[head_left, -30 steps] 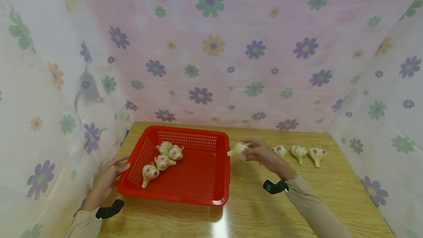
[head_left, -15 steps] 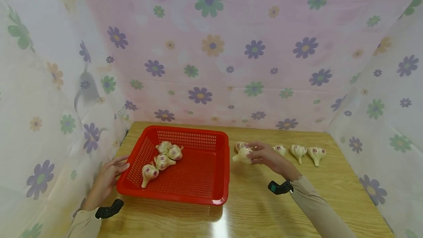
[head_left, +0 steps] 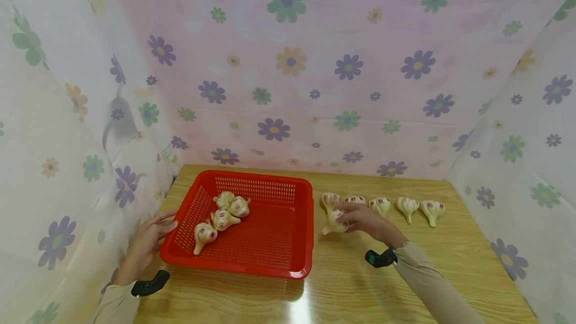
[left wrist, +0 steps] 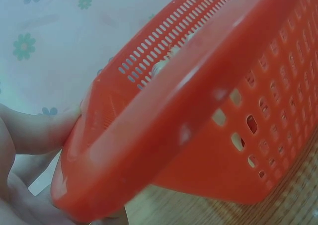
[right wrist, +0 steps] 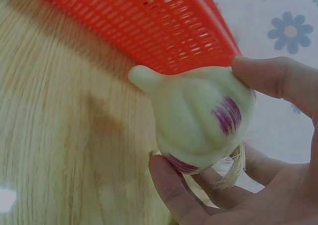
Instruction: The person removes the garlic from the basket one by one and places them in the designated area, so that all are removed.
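My left hand (head_left: 143,246) holds the left rim of a red plastic basket (head_left: 234,270). In the left wrist view the thumb lies against the rim (left wrist: 149,120) and a fingertip shows below it. Several garlic bulbs (head_left: 223,220) lie together in the left part of the basket. Right of the basket, my right hand (head_left: 366,221) pinches a white garlic bulb with purple patches (right wrist: 198,115) between thumb and fingers. Its stem points left and its root tuft faces the palm. Whether this bulb touches the table cannot be told.
More garlic bulbs (head_left: 407,207) stand in a row along the back of the wooden table (head_left: 450,264), behind and right of my right hand. Flowered cloth (head_left: 288,114) hangs at the back and on both sides.
My right hand has drawn the garlic bulb away from the basket's right rim, toward me and slightly right. A bulb in the row behind it now shows. The left hand and basket stay put.
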